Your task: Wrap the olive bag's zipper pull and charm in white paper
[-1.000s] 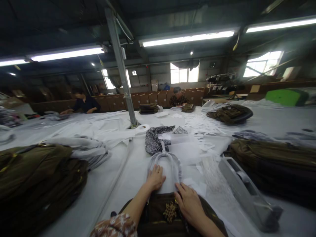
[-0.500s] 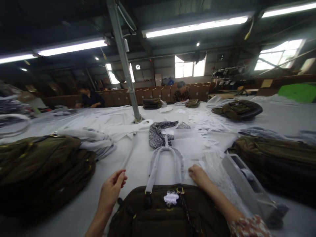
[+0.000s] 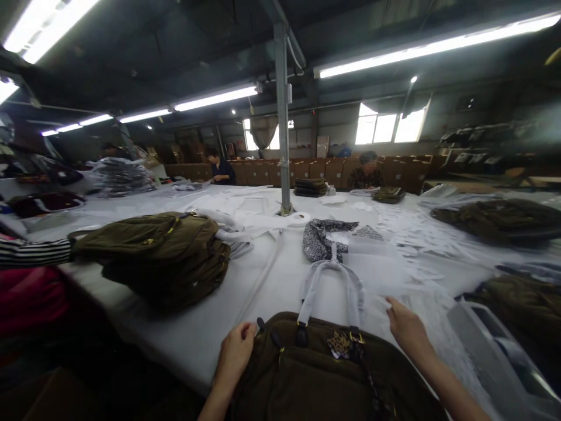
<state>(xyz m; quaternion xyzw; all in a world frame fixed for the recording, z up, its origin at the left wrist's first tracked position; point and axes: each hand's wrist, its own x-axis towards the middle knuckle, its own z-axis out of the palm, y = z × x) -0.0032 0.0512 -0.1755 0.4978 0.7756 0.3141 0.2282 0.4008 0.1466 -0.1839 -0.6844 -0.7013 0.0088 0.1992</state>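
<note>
A dark olive bag (image 3: 324, 374) lies right in front of me on the white table (image 3: 263, 286). Its handles (image 3: 333, 286) are wrapped in white and stretch away from me. A leopard-print charm (image 3: 339, 344) hangs at its top edge. My left hand (image 3: 234, 359) is curled against the bag's left top corner, fingers closed on the edge. My right hand (image 3: 405, 327) hovers to the right of the handles, fingers loosely together, touching thin clear plastic (image 3: 394, 292).
A stack of olive bags (image 3: 162, 251) sits to the left, more olive bags (image 3: 504, 216) to the right. A patterned cloth (image 3: 319, 240) lies beyond the handles. A steel post (image 3: 283, 117) rises from the table. A tape dispenser (image 3: 491, 345) stands at right. Two people work at the far side.
The view swung left. My left hand moved in from the open table onto the bag's left corner. My right hand shifted a little to the right of the handles.
</note>
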